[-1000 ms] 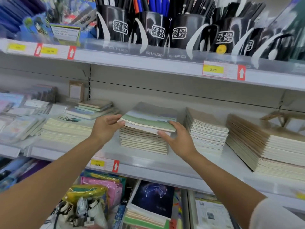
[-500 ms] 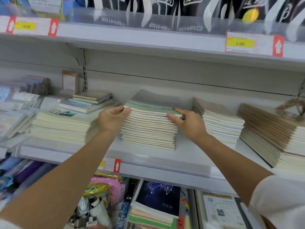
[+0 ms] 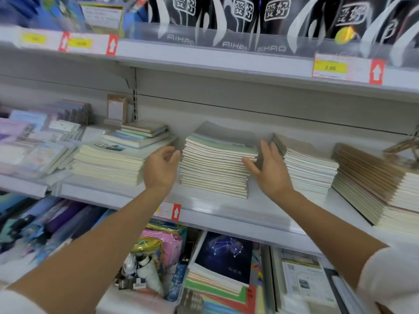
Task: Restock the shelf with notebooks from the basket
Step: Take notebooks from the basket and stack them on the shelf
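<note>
Head view: notebook stack (image 3: 215, 168) sits mid shelf (image 3: 226, 214), btwn both hands. Left hand (image 3: 159, 168) loosely curled, holding nothing, just beside it. Right hand (image 3: 269, 171) flat-fingered vs. its right edge. Best to square edges w/ even, gentle push from both sides.

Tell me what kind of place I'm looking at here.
Most likely a stationery shop: price labels with red arrows, stacked notebooks side by side, and black display cups behind an AIHAO rail above.
</note>
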The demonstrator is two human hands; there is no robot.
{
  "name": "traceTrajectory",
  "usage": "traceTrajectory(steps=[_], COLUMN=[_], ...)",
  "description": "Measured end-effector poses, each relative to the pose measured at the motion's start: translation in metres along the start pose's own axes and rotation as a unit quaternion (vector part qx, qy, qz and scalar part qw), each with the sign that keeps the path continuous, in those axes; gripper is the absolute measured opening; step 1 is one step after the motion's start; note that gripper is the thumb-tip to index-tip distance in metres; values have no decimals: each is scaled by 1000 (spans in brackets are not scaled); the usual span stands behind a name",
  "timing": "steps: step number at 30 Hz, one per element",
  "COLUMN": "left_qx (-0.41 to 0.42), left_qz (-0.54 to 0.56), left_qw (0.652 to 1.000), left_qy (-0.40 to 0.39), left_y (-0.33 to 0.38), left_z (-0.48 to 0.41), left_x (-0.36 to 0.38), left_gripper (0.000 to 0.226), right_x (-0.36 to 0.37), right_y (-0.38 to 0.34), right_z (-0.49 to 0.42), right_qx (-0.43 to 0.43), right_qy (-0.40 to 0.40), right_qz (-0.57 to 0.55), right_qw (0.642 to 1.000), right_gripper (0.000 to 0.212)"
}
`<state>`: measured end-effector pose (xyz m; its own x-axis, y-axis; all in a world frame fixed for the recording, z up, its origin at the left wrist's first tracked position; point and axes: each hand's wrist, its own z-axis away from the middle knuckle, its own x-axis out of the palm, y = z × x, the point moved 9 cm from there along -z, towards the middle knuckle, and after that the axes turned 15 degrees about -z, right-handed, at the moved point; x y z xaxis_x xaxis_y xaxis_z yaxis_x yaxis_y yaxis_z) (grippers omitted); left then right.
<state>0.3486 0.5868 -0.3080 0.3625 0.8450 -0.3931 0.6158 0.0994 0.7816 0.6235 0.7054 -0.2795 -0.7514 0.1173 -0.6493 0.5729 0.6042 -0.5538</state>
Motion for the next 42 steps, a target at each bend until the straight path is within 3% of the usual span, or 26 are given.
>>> traceTrajectory(steps=[3,6,10,20,26,31,37,42], left_qx=[-6,-44,-133,-364,-482,-592,-675,-726], left_qz=[-36,-16,4,-56,-81,-81,-110,-66], left_qw=[999,998,988,928,872,801,726,681], left_qy=[-11,-51,-75,-56,-40,-46,-70,-77], left_y=[-12,-39,-90,-259,-356,-419,-476,-485], left_z=[25,50,90,218,309,397,503,548], left_x=[-33,-57,-91,-196,-248,-280,-300,-280], left_gripper=[23,25,35,31,36,36,32,13], right_x=[12,50,112,269,343,383,406,423], right_y=[-35,-64,-104,-192,-191,-163,-144,-137], right_z=[45,89,135,281,376,425,445,464], right_qx=[-122,-186,-175,-99,-39,-10,6,35], right_qy=[21,-9,-86,-345,-481,-604,-646,-669], right_qz=[52,-18,-98,-173,-188,-116,-49,-38], right_qw=[991,982,976,917,855,788,762,742], right_gripper=[64,47,33,31,34,51,56,56])
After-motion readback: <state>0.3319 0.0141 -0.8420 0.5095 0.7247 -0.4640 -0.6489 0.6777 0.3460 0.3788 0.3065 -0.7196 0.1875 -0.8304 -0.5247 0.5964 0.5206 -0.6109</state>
